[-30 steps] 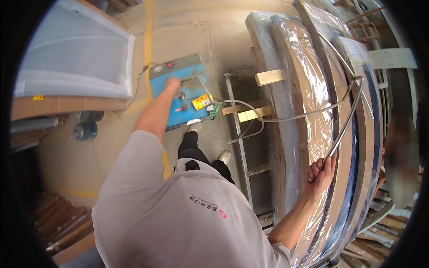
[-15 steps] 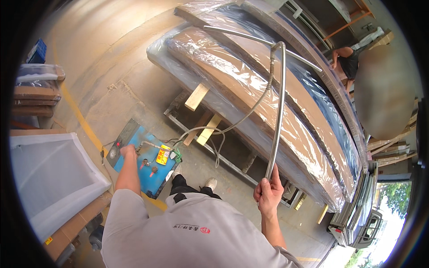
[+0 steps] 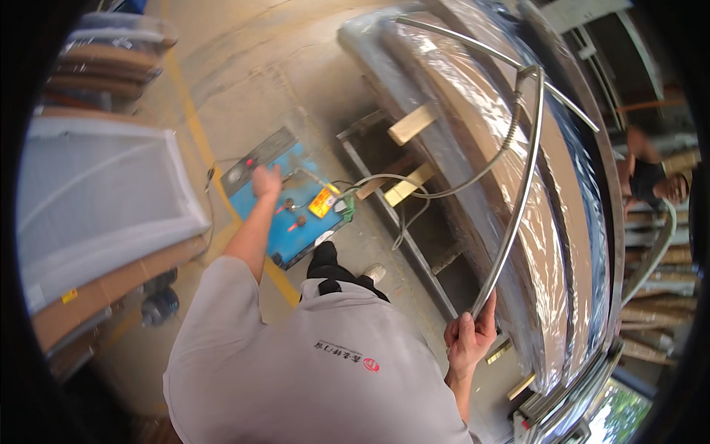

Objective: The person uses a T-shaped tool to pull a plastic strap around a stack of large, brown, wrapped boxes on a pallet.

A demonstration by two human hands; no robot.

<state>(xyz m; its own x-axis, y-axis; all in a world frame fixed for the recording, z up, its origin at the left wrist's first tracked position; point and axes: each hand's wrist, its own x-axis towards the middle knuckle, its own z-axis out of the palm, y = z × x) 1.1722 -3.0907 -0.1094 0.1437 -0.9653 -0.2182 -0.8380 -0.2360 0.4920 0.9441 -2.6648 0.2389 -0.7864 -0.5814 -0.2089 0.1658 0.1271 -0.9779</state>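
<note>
In my right hand (image 3: 472, 340), fingers closed round it, is the lower end of a long metal tube wand (image 3: 523, 174). A straight crossbar (image 3: 473, 46) sits at its far end, above the wrapped panels, and a grey hose (image 3: 481, 169) runs from near its top back toward a blue box-shaped machine (image 3: 285, 214). My left hand (image 3: 266, 181) is over the machine's black control strip, close to a red light (image 3: 250, 161); its fingers are blurred. A yellow can-like container (image 3: 322, 201), a hose fitting and two small valves with red handles are on the blue top.
Large panels (image 3: 473, 111) in cardboard and clear film lie on a metal frame (image 3: 384, 203) with wooden blocks (image 3: 413, 124). White-wrapped panels (image 3: 111, 192) stand at left, near a water bottle (image 3: 160, 307). A person (image 3: 654, 177) is at the far right.
The view has turned, so the machine and panels appear farther right. My right hand keeps its hold on the wand. My left hand stays by the control strip, now blurred. The other person has moved.
</note>
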